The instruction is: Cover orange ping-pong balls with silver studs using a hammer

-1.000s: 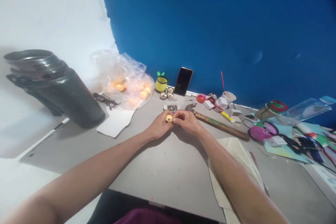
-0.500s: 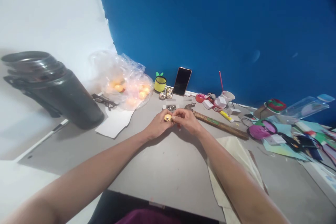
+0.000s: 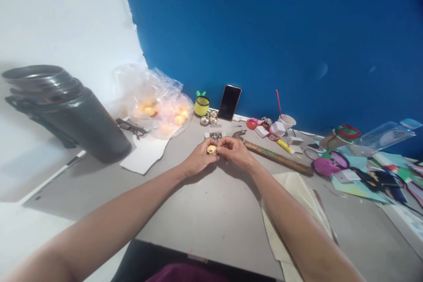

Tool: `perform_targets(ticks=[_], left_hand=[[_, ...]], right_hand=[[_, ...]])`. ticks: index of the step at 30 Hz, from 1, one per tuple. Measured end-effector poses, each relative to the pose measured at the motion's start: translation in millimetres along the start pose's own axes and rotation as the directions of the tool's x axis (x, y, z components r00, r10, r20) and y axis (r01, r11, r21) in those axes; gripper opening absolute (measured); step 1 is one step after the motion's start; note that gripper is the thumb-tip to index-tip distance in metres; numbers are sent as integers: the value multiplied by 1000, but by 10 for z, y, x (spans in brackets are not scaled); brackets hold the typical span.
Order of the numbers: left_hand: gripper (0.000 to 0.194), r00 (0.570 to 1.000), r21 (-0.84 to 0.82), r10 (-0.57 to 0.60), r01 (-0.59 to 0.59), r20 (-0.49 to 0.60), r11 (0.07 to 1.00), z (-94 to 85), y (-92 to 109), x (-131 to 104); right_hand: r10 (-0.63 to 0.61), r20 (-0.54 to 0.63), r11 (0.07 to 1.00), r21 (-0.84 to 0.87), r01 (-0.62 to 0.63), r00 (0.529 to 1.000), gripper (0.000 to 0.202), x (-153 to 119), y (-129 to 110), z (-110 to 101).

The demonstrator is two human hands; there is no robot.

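Observation:
Near the middle of the table, my left hand (image 3: 198, 158) is closed around a small yellow-orange ball (image 3: 211, 150) with dark and shiny spots on it. The fingers of my right hand (image 3: 235, 152) are pinched together at the ball's right side. Whatever may be between those fingertips is too small to make out. Just behind my hands lies a small box of shiny metallic pieces (image 3: 216, 136). Farther back, several metallic studded balls (image 3: 205, 120) sit together beside a yellow mesh cup (image 3: 201, 105).
A hammer (image 3: 276, 155) lies to the right, in front of small boxes (image 3: 277, 128). Cream cloth (image 3: 294, 202) is under my right forearm. At left stand a large dark flask (image 3: 82, 114) and plastic bags of orange balls (image 3: 155, 101). A phone (image 3: 229, 102) leans on the blue wall.
The ball has turned slightly in my left hand, so its spots show differently. Both hands stay in nearly the same place.

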State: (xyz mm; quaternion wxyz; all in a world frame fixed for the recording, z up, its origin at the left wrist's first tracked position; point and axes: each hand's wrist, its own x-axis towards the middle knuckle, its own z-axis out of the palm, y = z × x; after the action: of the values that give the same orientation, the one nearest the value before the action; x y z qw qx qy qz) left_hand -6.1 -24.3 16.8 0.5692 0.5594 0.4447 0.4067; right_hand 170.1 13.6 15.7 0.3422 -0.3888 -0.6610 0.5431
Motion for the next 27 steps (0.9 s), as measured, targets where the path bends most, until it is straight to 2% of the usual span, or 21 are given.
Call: perform_targets(ticks=[4, 10, 15, 19, 22, 27], left_hand=[[30, 1000, 13, -4, 4, 2, 1000, 10, 23, -9], [27, 998, 120, 55, -56, 8, 991, -4, 45, -14], [19, 996, 170, 81, -75, -24, 983, -9, 11, 4], [14, 998, 45, 60, -61, 26, 997, -9, -14, 22], [13, 998, -8, 51, -51, 31, 999, -18, -27, 35], [33, 997, -108, 75, -72, 26, 992, -52, -97, 67]], right_hand=[[1, -8, 999, -51, -1, 1000, 25, -9, -25, 4], [-25, -50, 992, -128, 19, 998, 24, -11, -24, 37], [0, -58, 996, -87, -5, 998, 35, -16, -42, 42], [-12, -47, 999, -32, 10, 999, 51, -16, -32, 32], [-12, -22, 1000, -26, 11, 1000, 51, -19, -23, 16], [-8, 15, 1000, -1, 8, 1000, 45, -33, -62, -5]])
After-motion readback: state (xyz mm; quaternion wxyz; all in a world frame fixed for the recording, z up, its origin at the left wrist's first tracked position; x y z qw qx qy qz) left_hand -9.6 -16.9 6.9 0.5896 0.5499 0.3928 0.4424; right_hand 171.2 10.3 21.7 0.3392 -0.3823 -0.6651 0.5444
